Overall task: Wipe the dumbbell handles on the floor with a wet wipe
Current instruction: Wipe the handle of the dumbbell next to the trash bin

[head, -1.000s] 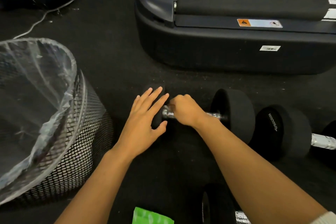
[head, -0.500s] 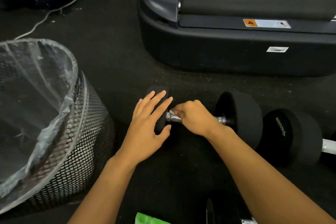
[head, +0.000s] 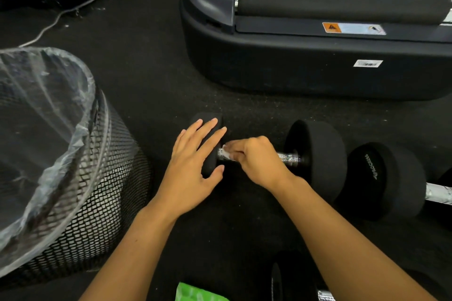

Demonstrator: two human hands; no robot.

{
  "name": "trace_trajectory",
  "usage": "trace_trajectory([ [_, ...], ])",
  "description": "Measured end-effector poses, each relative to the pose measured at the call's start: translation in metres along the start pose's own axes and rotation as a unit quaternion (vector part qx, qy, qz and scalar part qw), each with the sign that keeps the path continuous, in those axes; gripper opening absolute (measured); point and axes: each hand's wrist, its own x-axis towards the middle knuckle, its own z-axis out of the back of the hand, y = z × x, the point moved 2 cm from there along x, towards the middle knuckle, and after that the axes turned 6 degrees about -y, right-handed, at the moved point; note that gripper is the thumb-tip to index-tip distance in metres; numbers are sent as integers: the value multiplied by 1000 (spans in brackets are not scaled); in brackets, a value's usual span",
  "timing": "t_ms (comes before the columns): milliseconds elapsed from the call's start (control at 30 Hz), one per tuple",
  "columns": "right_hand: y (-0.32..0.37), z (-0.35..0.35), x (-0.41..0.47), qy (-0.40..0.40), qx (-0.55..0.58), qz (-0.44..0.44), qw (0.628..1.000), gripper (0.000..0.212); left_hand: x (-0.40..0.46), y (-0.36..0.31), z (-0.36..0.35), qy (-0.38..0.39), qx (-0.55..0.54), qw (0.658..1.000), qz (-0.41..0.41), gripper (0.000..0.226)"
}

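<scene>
Head view, looking down at a dark floor (head: 151,95): in the middle of the frame lies a dumbbell (head: 315,156) with black round ends and a knurled metal handle (head: 288,157). The right hand (head: 254,161) comes in from the lower right and is curled over the left part of that handle, pinching a small white wet wipe (head: 227,150) against the metal; only a corner of the wipe shows past the fingertips. The left hand (head: 193,166) comes in from the lower left and lies flat on the dumbbell's left end (head: 208,117), fingers straight and spread, thumb against the near side of the weight, holding nothing.

To the right of centre, just beside the first dumbbell's right end, a second dumbbell (head: 386,178) lies with its handle running off the right edge. At the bottom edge, part of a third dumbbell (head: 277,283) shows, half hidden by the right forearm. A green packet (head: 195,294) peeks in at the bottom centre.

The left side of the frame is filled by a black mesh bin (head: 97,193) lined with a clear plastic bag (head: 49,115). The upper right holds the base of a treadmill (head: 293,66) with an orange warning label. A pale cable (head: 73,10) runs across the upper left
</scene>
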Motion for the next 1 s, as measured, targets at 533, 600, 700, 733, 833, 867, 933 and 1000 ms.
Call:
trace_trajectory([
  [533, 10, -5, -2, -35, -69, 47, 996, 22, 0, 1, 0, -9, 1, 1000, -4, 70],
  [600, 3, 0, -5, -40, -61, 51, 996, 23, -2, 1, 0, -8, 0, 1000, -6, 72],
  [700, 9, -4, 4, -48, -92, 21, 994, 22, -1, 0, -1, -14, 2, 1000, -8, 72],
  [733, 13, -8, 2, -64, -88, 35, 993, 23, 0, 1, -1, -15, 3, 1000, -7, 72],
  [833, 6, -15, -16, -106, -75, 115, 985, 34, -1, 1, 0, -12, 4, 1000, -4, 72],
  [867, 1, -15, -18, -111, -75, 128, 983, 35, -1, 0, 0, -11, 4, 1000, -4, 72],
  [933, 1, -17, -15, -132, -77, 131, 980, 34, -2, 0, -1, -10, 6, 1000, -5, 72],
  [1000, 6, -24, -16, -155, -81, 131, 976, 36, -1, 0, -1, -12, 6, 1000, -6, 72],
])
